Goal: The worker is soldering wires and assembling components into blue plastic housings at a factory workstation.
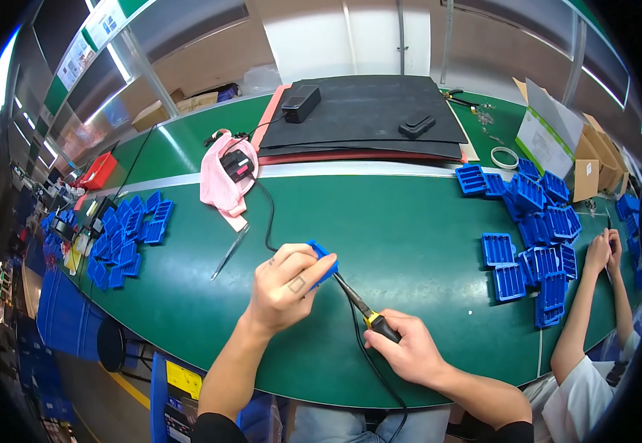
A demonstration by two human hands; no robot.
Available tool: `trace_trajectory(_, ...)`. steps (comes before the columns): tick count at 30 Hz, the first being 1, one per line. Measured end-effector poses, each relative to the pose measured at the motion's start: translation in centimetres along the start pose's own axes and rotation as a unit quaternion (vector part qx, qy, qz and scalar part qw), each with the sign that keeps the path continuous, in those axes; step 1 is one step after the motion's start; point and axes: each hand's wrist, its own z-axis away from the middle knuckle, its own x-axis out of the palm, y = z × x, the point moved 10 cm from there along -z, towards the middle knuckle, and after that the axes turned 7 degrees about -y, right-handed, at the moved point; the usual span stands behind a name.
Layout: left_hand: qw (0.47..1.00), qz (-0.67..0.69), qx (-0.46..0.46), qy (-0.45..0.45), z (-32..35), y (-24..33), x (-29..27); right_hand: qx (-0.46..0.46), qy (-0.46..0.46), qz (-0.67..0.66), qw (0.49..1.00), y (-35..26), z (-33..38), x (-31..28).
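My left hand grips a small blue plastic tray just above the green table, near its front edge. My right hand holds a soldering iron by its black and yellow handle. The iron's metal tip points up and left and meets the blue tray at its lower right side. A black cord runs from the handle down off the table edge.
Blue trays lie in a pile at the left and a bigger pile at the right. Tweezers, a pink cloth with a black box, and black mats sit farther back. Another person's hands rest at the right.
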Motion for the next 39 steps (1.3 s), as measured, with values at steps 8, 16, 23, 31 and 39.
trace_trajectory(8,0.995,-0.057,0.072,-0.044,0.1,1.3,0.7,0.141,-0.069,0.013,0.988,1.5,0.2,-0.7)
trace_trajectory(16,0.989,0.095,-0.109,0.021,1.0,-2.5,0.7,0.001,-0.031,-0.041,0.999,1.0,-0.7,-1.2)
trace_trajectory(23,0.963,0.192,-0.187,0.034,1.4,-3.0,1.9,-0.036,-0.044,0.013,0.998,0.8,-0.6,0.1)
trace_trajectory(31,0.971,0.188,-0.144,0.022,1.2,-2.0,2.2,-0.039,-0.035,0.022,0.998,0.8,-0.5,0.1)
trace_trajectory(39,0.972,0.178,-0.150,0.035,1.1,-2.0,2.1,-0.006,-0.048,0.009,0.999,1.0,-0.6,0.2)
